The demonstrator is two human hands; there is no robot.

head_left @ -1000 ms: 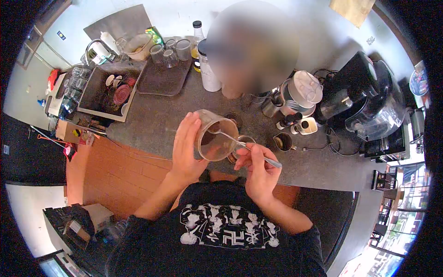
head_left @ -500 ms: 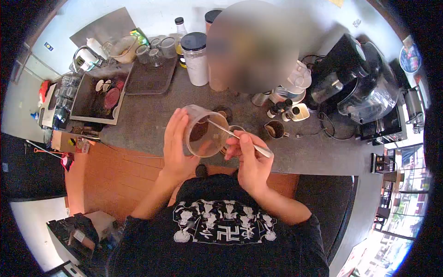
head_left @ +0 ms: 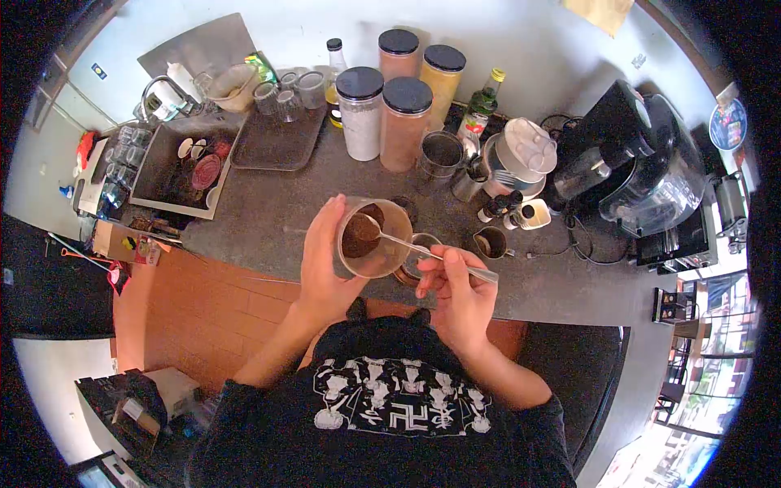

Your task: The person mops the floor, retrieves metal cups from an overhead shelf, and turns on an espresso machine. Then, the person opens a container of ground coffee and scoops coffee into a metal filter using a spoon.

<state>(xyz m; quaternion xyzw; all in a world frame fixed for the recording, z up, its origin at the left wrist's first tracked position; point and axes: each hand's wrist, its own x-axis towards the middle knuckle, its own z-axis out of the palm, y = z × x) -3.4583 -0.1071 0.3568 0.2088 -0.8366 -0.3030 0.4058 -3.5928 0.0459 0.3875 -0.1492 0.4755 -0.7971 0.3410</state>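
My left hand (head_left: 322,259) is wrapped round a clear jar (head_left: 394,221), tilted so its mouth faces up toward me. Dark brown powder (head_left: 355,244) lies inside against the left side. Between the fingertips of my right hand (head_left: 462,297) is the handle of a metal spoon (head_left: 413,246). The spoon's bowl is in the jar and carries some of the powder. Just behind the jar and the spoon, on the counter, a glass (head_left: 423,241) is partly hidden. To the right of it stands a small metal pitcher (head_left: 491,241).
Lidded jars (head_left: 406,122) stand at the back, beside a green bottle (head_left: 480,110). A dark tray (head_left: 272,154) with glasses and a sink (head_left: 154,183) are on the left. A black coffee machine (head_left: 606,150) and a loose cable (head_left: 582,244) occupy the right.
The jar has turned so that more of the powder shows. The spoon's bowl now visibly holds powder, and both hands have shifted slightly right. The view has moved a little.
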